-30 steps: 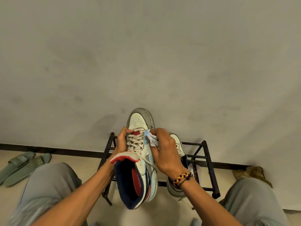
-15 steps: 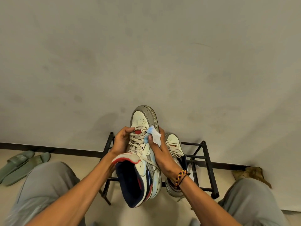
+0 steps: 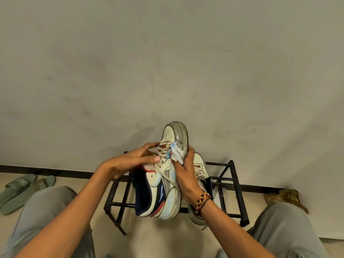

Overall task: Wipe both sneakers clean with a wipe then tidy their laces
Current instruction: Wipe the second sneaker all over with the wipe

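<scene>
Holding things up mid-air here: the sneaker (image 3: 168,175) sits dead center of the view, toe pointing to 12 o'clock toward the wall (image 3: 167,62), heel opening down at 6. It's cream with a navy lining, red trim and a grey scuffed toe edge.

Right hand (image 3: 188,175) is wrapped around the sneaker's right side, at about 3 o'clock from the tongue, and it's also got the wipe (image 3: 176,154) pinched against the shoe, just at 1 o'clock from the laces (image 3: 163,155). The wipe is a crumpled white bit with a pale blue edge, pressed on the upper near the grey toe rim. There's a braided bracelet (image 3: 202,201) on that wrist.

Left hand (image 3: 130,162) comes in from 9 o'clock, fingers spread out pretty straight, fingertips touching the lace area and the tongue. Not gripping anything, just relaxed and resting there.

The second sneaker (image 3: 200,170) is mostly hidden behind the right hand and wrist, sitting on the black metal shoe rack (image 3: 236,185), at 3 o'clock from the held one. Its laces look loose, can't tell much more.

Off at 9 o'clock on the floor (image 3: 160,239) is a pair of green slides (image 3: 24,190). Grey trouser knees (image 3: 52,216) frame the bottom corners, and something brownish (image 3: 286,197) lies by the wall at 4 o'clock, too blurry to identify.
</scene>
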